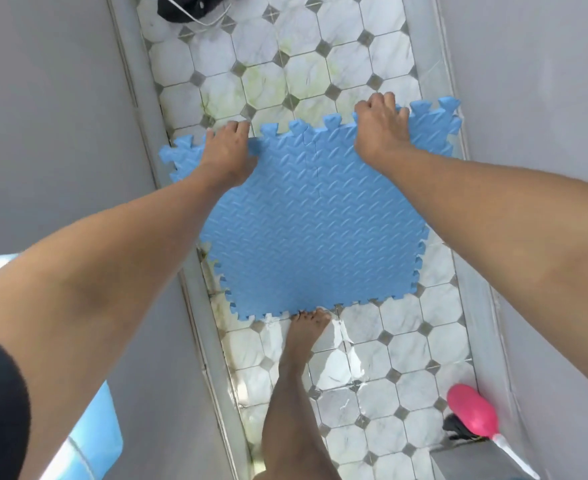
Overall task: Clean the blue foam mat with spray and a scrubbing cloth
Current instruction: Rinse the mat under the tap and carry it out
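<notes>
A blue foam mat (313,230) with jigsaw edges and a ribbed pattern stands tilted on the tiled floor in the head view. Its bottom edge rests on the floor against my bare foot (306,327). My left hand (228,150) grips the mat's top edge near the left corner. My right hand (382,128) grips the top edge right of the middle, fingers curled over the far side. A pink spray bottle (472,414) with a white nozzle lies at the lower right beside a dark object (455,427). No scrubbing cloth shows clearly.
The wet marble-pattern tile floor (406,358) runs as a narrow strip between grey walls (60,116) on both sides. A black item with a white cord (188,8) lies at the far end. Something light blue (91,441) shows at the lower left.
</notes>
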{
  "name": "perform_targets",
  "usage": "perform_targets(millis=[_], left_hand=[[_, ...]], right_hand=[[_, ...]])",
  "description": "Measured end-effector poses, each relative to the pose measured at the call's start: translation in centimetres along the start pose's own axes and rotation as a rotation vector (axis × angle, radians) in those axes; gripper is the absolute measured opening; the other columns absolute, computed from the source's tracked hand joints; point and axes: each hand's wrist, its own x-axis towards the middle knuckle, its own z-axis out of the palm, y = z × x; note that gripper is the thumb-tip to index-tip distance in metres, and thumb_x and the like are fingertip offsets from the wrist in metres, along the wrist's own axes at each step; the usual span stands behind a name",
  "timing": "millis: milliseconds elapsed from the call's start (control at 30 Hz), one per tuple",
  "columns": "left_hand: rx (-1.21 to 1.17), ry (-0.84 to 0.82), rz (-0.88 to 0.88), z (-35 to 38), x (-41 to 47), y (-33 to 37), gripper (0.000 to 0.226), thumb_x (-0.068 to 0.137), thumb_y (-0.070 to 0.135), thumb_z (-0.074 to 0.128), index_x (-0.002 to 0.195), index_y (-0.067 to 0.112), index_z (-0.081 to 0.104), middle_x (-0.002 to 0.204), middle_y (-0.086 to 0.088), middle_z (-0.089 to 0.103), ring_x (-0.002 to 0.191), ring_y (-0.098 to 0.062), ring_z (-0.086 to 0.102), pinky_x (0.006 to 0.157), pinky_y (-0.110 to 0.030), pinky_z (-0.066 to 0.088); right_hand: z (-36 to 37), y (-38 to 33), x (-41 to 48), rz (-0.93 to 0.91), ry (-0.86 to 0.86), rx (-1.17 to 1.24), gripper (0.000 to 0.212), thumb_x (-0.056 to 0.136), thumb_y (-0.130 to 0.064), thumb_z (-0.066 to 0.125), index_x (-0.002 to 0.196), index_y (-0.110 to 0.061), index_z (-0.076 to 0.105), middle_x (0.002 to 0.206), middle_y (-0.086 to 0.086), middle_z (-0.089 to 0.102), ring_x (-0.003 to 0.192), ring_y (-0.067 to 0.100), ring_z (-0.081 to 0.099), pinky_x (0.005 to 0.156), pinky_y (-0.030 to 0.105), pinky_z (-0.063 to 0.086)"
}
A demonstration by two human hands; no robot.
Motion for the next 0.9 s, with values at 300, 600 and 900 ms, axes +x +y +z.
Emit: perform_targets(millis=[300, 600, 900], left_hand=[[-0.019, -0.093, 0.021, 2.2, -3.7, 2.6, 0.078, 0.100, 0.037, 0.062, 0.162, 0.010, 0.022, 0.167, -0.016, 0.025, 0.150, -0.038, 0.031, 0.119, -0.058, 0.031], [-0.303, -0.324, 0.045, 6.6, -20.2, 13.4, 0.061, 0.097, 0.033, 0.069, 0.148, 0.010, 0.044, 0.145, -0.016, 0.054, 0.129, -0.035, 0.056, 0.105, -0.048, 0.047], [-0.129, -0.636, 0.374, 16.0, -35.2, 31.3, 0.044, 0.095, 0.033, 0.072, 0.132, 0.014, 0.058, 0.114, -0.005, 0.070, 0.101, -0.028, 0.069, 0.089, -0.039, 0.053]], right_hand=[[5.2, -0.9, -6.7, 0.030, -0.230, 0.389, 0.065, 0.090, -0.013, 0.059, 0.151, -0.016, 0.036, 0.160, 0.009, 0.027, 0.146, 0.031, 0.024, 0.114, 0.048, 0.034], [10.7, 4.7, -37.6, 0.606, -0.367, 0.955, 0.027, 0.088, -0.010, 0.063, 0.115, -0.010, 0.066, 0.120, 0.012, 0.063, 0.110, 0.028, 0.060, 0.093, 0.031, 0.044], [17.5, 16.1, -64.9, 1.255, -0.327, 1.184, 0.012, 0.085, -0.020, 0.057, 0.084, -0.019, 0.069, 0.091, 0.003, 0.072, 0.090, 0.026, 0.069, 0.082, 0.038, 0.056]])
